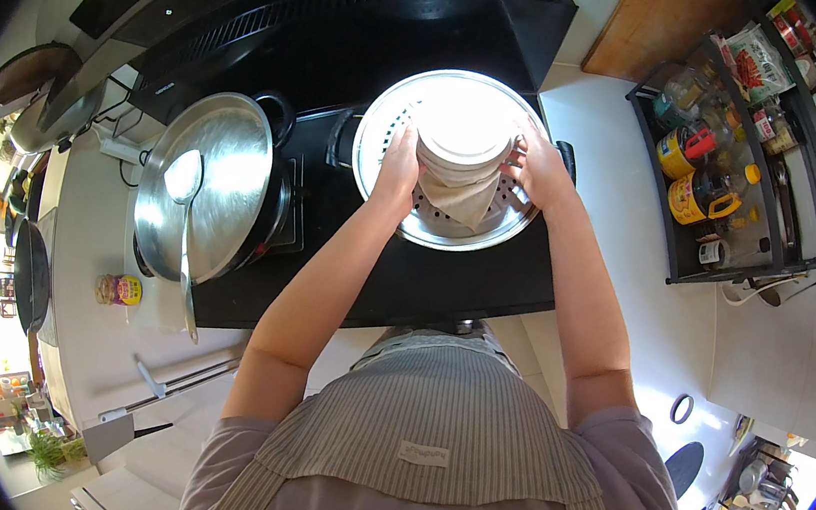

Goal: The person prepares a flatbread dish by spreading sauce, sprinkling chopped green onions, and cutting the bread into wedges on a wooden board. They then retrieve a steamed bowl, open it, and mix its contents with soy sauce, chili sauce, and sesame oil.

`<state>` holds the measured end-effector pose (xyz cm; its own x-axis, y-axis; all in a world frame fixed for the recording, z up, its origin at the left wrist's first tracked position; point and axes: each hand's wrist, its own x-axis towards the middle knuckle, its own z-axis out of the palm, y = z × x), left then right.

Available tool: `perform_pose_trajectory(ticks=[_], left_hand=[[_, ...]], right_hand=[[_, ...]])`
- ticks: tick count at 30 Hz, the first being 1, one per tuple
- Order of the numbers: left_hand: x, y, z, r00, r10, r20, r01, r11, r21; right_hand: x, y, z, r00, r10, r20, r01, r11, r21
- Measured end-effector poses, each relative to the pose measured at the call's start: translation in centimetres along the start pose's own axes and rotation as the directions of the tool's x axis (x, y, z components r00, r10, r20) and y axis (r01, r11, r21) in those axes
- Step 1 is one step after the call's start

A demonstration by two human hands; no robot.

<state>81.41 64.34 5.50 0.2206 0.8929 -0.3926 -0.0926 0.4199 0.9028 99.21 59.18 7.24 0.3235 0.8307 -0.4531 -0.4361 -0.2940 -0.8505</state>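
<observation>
A round white dish (464,137), overexposed on top, sits between my hands over a perforated metal steamer tray (434,237). Beneath the dish, a beige cloth (465,200) hangs down in folds toward the tray's holes. My left hand (401,165) grips the dish and cloth from the left. On the other side, my right hand (539,163) has its fingers curled against the dish's edge and the cloth. Whether the dish rests on the tray or is held above it, I cannot tell. The fingers under the dish are partly hidden.
Left on the black stove (442,289) is a wide metal pan or lid (235,182) with a metal spoon (186,245) across it. A jar (119,290) stands beside it. The range hood (373,32) overhangs behind; a bottle rack (671,262) occupies the right counter (603,134).
</observation>
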Motion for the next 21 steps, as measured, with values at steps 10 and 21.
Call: perform_pose_trajectory(ticks=[10,21], left_hand=[[-0.4,0.0,0.6,0.998,-0.056,0.032,0.058,0.994,-0.090],[-1.4,0.1,1.1,1.000,-0.015,-0.001,0.014,0.994,-0.110]], right_hand=[[1.2,0.2,0.1,0.998,0.056,-0.005,-0.056,0.992,-0.115],[-0.3,-0.2,0.9,1.000,0.021,-0.022,-0.025,0.979,-0.204]])
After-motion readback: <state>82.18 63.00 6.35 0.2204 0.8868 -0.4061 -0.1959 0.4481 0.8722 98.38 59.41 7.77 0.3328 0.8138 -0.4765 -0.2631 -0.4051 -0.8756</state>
